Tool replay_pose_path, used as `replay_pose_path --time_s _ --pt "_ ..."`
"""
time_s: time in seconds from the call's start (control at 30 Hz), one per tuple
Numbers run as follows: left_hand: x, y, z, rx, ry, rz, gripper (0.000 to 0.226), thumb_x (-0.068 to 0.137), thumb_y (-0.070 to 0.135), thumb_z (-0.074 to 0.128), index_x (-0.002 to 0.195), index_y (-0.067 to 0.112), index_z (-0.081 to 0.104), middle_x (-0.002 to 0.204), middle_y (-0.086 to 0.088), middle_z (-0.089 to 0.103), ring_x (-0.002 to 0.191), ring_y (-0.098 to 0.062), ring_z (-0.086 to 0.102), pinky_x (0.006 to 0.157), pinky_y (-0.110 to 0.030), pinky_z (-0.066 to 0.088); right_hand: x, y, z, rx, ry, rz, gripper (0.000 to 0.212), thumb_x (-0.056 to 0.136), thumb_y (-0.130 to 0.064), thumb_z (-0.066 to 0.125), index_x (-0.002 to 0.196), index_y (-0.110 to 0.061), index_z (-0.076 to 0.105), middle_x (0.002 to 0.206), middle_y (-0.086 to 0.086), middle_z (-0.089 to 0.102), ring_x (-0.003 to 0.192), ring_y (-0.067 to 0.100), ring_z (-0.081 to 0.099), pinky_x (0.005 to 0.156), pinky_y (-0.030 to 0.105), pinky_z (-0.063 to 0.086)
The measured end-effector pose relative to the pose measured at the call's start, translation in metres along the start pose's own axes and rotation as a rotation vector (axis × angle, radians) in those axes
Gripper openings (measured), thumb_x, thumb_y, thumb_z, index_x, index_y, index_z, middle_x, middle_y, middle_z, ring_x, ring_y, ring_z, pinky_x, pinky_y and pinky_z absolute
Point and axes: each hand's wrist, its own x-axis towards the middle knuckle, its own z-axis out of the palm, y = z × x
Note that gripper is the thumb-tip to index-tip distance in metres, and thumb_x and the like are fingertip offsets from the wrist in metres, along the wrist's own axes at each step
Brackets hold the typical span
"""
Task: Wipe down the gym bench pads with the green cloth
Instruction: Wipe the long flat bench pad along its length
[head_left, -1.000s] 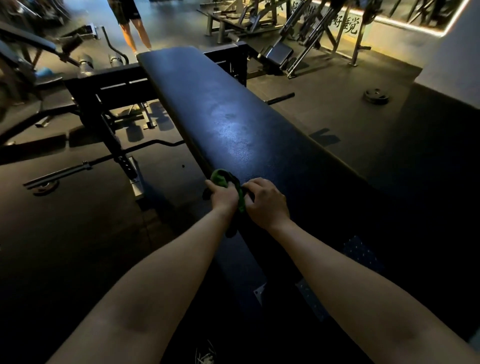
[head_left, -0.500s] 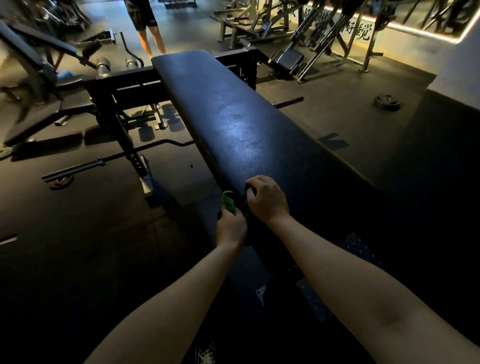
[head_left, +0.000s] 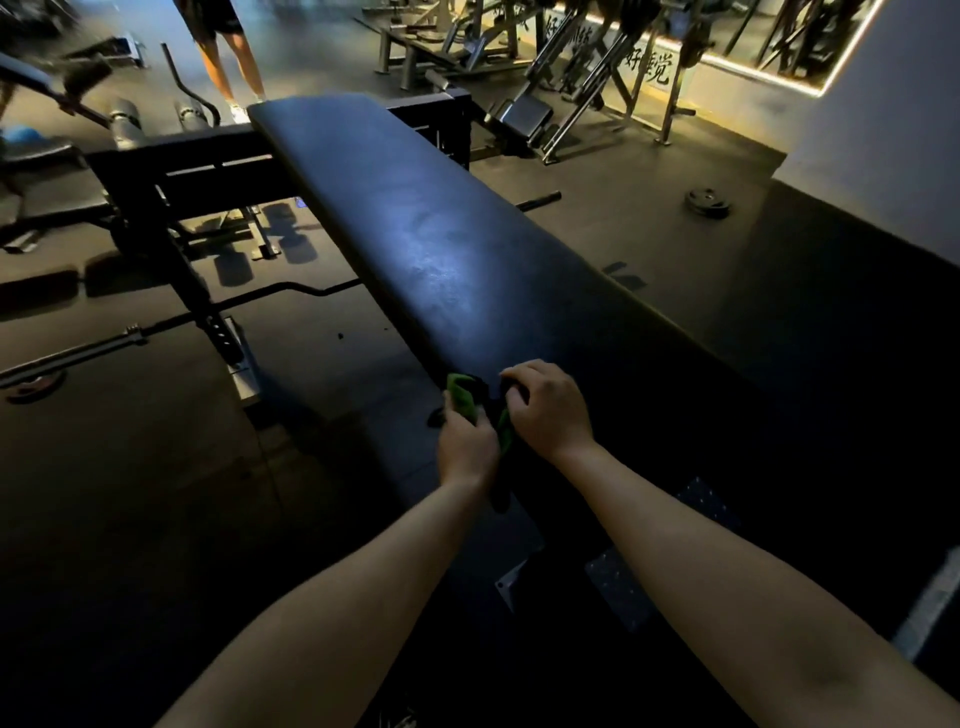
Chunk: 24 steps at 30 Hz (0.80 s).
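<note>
- Dim gym, seen from above and behind two bare forearms reaching forward.
- Long black bench pad (head_left: 415, 234) runs from the near right to the far left; a pale sheen sits on its middle, and the near end is lost in shadow.
- Green cloth (head_left: 461, 397) is bunched at the pad's left edge near its close end, between the two hands. Part hangs down the side of the pad, where a second strip of green shows lower down.
- Left hand (head_left: 467, 447) is just off the pad's left side with its back to the camera. Its fingers are curled round the bunched cloth, which sticks out above the knuckles.
- Right hand (head_left: 550, 410) rests on the pad's top at the same edge. The fingers are bent and their tips pinch a dark fold of the cloth; the thumb is hidden.
- The hands are close together, almost touching, with the cloth bridging them.
- Black metal frame (head_left: 171, 171) stands to the left of the pad's far end.
- Barbell (head_left: 78, 353) lies on the dark floor (head_left: 130, 493) at left.
- Small weight plate (head_left: 709, 201) lies flat on the floor at right, well apart from the bench.
- A person's bare legs (head_left: 228, 57) stand beyond the far end of the pad.
- More machines (head_left: 571, 78) line the lit wall at the back.
</note>
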Motion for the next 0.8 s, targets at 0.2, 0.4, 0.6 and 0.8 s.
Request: replay_pose_path --time_s 0.2,0.4,0.6,0.8 --pt "0.001 -0.012 -0.054 -0.002 -0.075 0.229 0.007 0.100 0.018 0.057 0.103 0.019 0.064 0.079 0.013 0.060 0.076 -0.008 0.060 0.059 -0.008 0.038 0.015 -0.050 0.026 0.025 -0.002 0.047 0.030 0.088 -0.022 0.054 0.115 -0.017 0.069 0.098 0.006 0.066 0.092 0.028 0.061 0.086 0.043 0.048" --pt "0.073 0.037 -0.094 -0.600 -0.158 -0.002 0.044 0.085 0.032 0.062 0.124 0.021 0.044 0.108 -0.013 0.065 0.096 -0.028 0.068 0.081 -0.044 0.059 0.045 -0.099 0.045 0.539 -0.007 0.105 0.029 0.099 -0.028 0.051 0.127 -0.019 0.047 0.120 0.006 0.054 0.100 0.013 0.058 0.080 0.029 0.051" --pt "0.134 0.066 -0.109 -0.628 -0.354 0.173 0.018 0.093 0.019 0.053 0.107 0.013 0.063 0.096 -0.011 0.068 0.089 -0.025 0.066 0.080 -0.037 0.055 0.091 -0.103 0.064 0.464 -0.025 -0.006 0.053 0.077 0.003 0.061 0.123 -0.022 0.050 0.117 0.006 0.050 0.098 0.014 0.058 0.080 0.028 0.056" --pt "0.185 0.089 -0.092 -0.022 -0.257 0.599 0.019 0.093 0.030 0.065 0.111 0.030 0.067 0.094 0.005 0.071 0.085 -0.010 0.069 0.079 -0.034 0.059 0.142 -0.091 0.073 0.423 0.228 0.198 0.014 0.091 -0.034 0.065 0.104 -0.028 0.066 0.112 0.013 0.060 0.097 0.025 0.065 0.084 0.042 0.057"
